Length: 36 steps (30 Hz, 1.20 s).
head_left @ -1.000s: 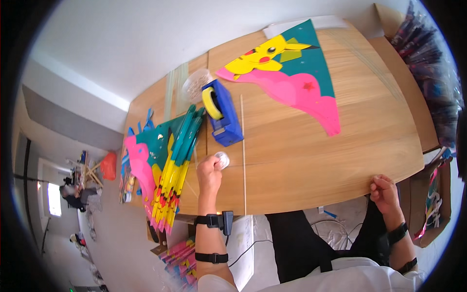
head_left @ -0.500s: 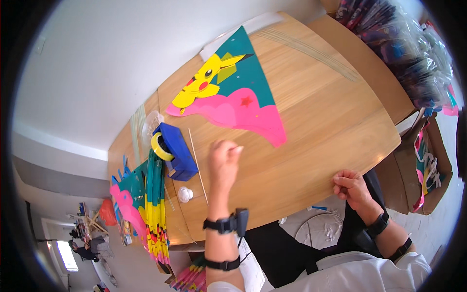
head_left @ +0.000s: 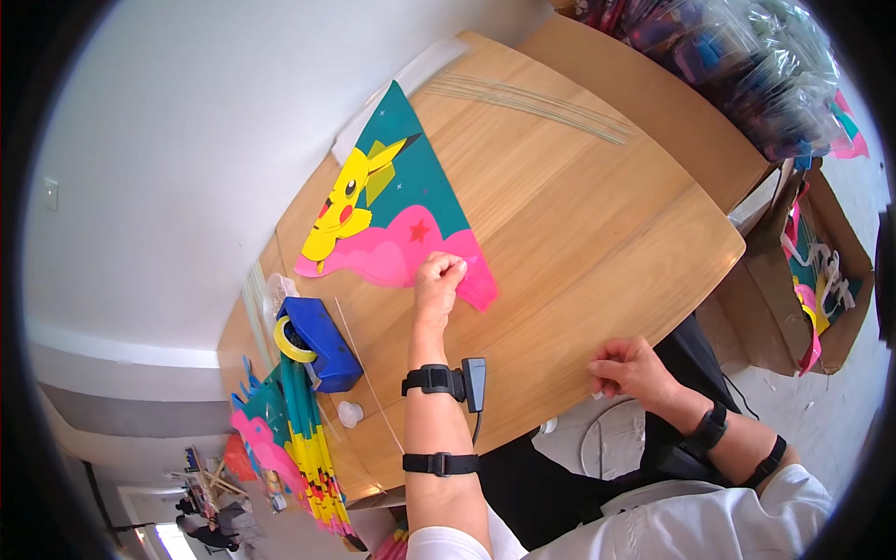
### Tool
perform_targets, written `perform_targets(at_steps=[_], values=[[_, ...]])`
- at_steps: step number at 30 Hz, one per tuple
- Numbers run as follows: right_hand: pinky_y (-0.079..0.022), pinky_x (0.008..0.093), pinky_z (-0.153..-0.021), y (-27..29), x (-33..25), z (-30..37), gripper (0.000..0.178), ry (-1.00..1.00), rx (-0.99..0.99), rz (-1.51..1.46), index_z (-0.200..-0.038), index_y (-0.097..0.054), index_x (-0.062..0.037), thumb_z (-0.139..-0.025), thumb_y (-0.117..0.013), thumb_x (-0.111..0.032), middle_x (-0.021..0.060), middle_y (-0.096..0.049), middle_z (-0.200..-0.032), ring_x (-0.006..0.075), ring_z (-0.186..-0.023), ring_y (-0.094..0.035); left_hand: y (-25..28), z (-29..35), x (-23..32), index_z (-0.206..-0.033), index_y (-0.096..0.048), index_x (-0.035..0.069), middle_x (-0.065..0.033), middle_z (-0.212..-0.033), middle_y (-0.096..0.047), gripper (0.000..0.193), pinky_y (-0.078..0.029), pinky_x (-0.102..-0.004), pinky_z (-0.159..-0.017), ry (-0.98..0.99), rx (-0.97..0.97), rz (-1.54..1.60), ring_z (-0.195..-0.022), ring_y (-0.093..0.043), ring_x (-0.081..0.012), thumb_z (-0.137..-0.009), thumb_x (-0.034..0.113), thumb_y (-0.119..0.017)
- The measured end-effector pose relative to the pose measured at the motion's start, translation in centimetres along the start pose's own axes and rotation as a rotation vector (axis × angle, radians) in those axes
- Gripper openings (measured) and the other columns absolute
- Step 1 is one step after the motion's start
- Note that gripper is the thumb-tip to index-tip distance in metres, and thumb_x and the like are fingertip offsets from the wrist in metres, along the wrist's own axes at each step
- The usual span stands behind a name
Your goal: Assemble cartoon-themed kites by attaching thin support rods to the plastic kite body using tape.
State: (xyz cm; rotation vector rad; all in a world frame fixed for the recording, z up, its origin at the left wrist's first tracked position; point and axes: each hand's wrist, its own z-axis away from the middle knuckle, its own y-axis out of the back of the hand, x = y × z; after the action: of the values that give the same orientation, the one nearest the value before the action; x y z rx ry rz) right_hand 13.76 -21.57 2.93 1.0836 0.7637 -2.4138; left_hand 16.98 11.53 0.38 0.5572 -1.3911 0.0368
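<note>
A folded triangular kite sheet (head_left: pixel 434 191), green and pink with a yellow cartoon animal, lies flat on the wooden table (head_left: pixel 560 215). At its near pink edge is my left hand (head_left: pixel 436 285), fingers pinched together; a faint clear sliver shows by the fingertips, too small to name. My right hand (head_left: pixel 637 370) hovers over the table's near edge, thumb and fingertips closed; what they hold, if anything, I cannot make out. Left of my left forearm stand a blue tape dispenser (head_left: pixel 329 341) with a yellow tape roll (head_left: pixel 291 342) and a thin rod (head_left: pixel 366 369) lying on the table.
A small white knob-like piece (head_left: pixel 350 413) and a bundle of folded kites (head_left: pixel 313 457) lie at the left. Thin rods (head_left: pixel 532 103) line the far edge. Plastic-wrapped packages (head_left: pixel 737 70) and an open cardboard box (head_left: pixel 821 271) stand at the right.
My left hand has moved from bare table onto the kite's pink edge. My right hand stays closed near the table edge. The whole view has shifted a little.
</note>
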Motion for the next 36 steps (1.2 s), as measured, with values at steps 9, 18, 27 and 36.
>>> perform_targets(at_steps=[9,18,27,36], values=[[-0.041,0.0304,-0.093,-6.5,-3.4,-7.5,0.042,0.494,-0.325,0.078,-0.124,-0.05,-0.0002,-0.095,-0.05,-0.031,0.0113,-0.053,-0.12,0.0155,-0.11,-0.049,1.7,1.2,7.6,-0.086,-0.059,0.003,0.0004,-0.074,-0.057,0.012,-0.04,-0.0194,-0.052,-0.197,0.618,0.383,-0.062,-0.053,-0.0078,-0.091,0.013,-0.056],[-0.05,0.0339,-0.076,-7.8,-5.3,-7.7,0.053,0.116,-0.343,-0.398,-0.104,-0.058,0.0002,-0.089,-0.052,-0.051,0.0139,-0.061,-0.099,0.0198,-0.089,-0.06,-3.0,12.2,10.8,-0.101,-0.058,-0.004,-0.0108,-0.086,-0.063,0.015,-0.048,-0.0315,-0.069,-0.34,0.572,-0.392,-0.078,-0.06,-0.0178,-0.09,0.005,-0.052],[-0.041,0.0224,-0.043,-3.6,-2.2,-0.2,0.021,0.021,-0.095,-0.108,-0.075,-0.063,-0.0022,-0.086,-0.062,-0.02,0.004,-0.058,-0.059,0.0118,-0.05,-0.057,-10.6,23.6,10.1,-0.105,-0.058,-0.001,-0.0176,-0.107,-0.059,0.036,-0.046,-0.0407,-0.086,-0.468,0.263,-0.522,-0.1,-0.058,-0.0341,-0.07,-0.003,-0.067],[-0.041,0.0196,-0.044,-1.4,1.0,5.6,0.019,-0.091,-0.195,-0.307,-0.071,-0.062,-0.0036,-0.082,-0.069,-0.017,0.0039,-0.062,-0.062,0.0097,-0.051,-0.057,-11.3,26.1,8.7,-0.077,-0.055,0.003,-0.0001,-0.072,-0.057,0.014,-0.041,-0.0215,-0.057,-0.121,0.187,0.001,-0.063,-0.05,-0.0067,-0.077,0.001,-0.069]])
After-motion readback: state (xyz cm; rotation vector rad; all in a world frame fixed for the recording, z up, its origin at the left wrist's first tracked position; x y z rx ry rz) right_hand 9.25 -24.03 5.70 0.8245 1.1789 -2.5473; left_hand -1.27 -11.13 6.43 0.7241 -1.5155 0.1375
